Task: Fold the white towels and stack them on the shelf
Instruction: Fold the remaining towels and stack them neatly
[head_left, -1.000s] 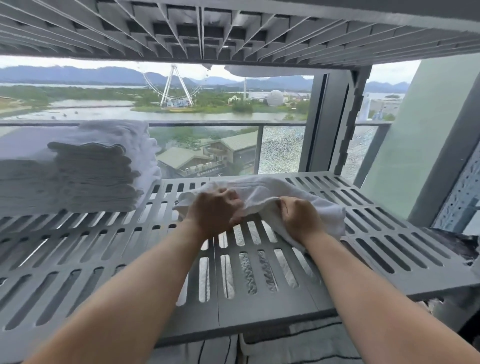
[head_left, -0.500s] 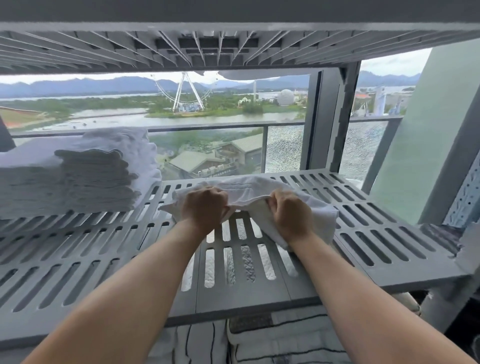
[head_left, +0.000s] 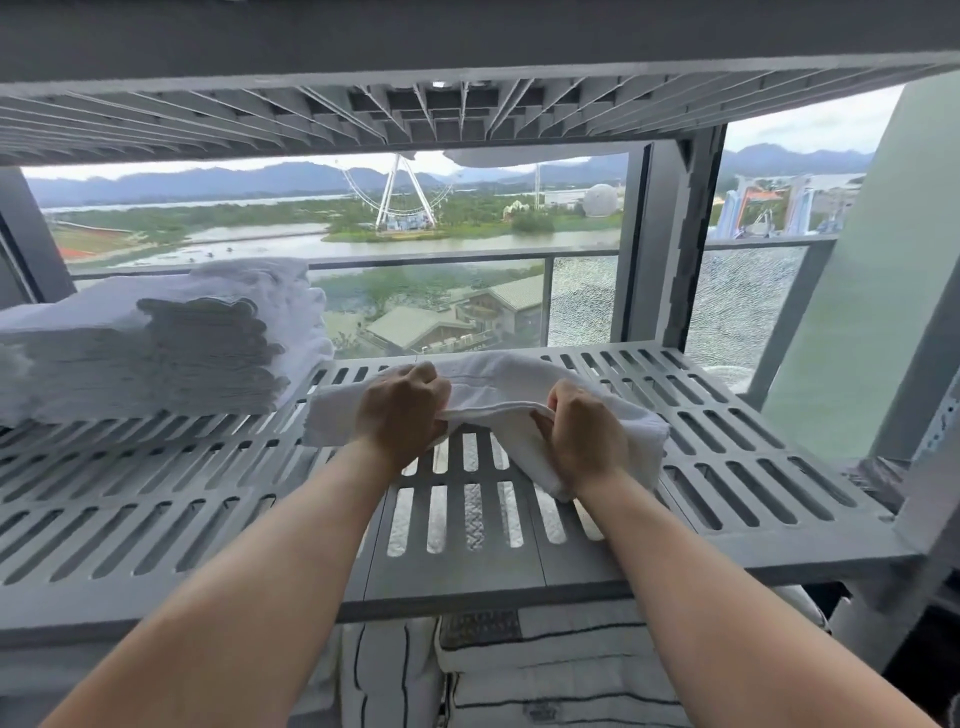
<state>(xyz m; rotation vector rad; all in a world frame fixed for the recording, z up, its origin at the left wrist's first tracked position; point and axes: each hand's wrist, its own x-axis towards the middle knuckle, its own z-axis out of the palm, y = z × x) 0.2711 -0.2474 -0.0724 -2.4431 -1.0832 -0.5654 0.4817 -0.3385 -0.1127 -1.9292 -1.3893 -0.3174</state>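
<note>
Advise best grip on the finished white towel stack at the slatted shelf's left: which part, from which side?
Judging by its pose, take the stack of folded white towels at the bottom layer, both palms clamping its two short ends, coming in from the open front. The rounded folds face right and the grey slatted plastic shelf is bare there; a top-only grip would probably peel off layers.

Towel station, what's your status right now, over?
Left hand and right hand both gripping white towel, mid-fold on slatted shelf. Folded stack waiting left. Nothing blocking.
</note>
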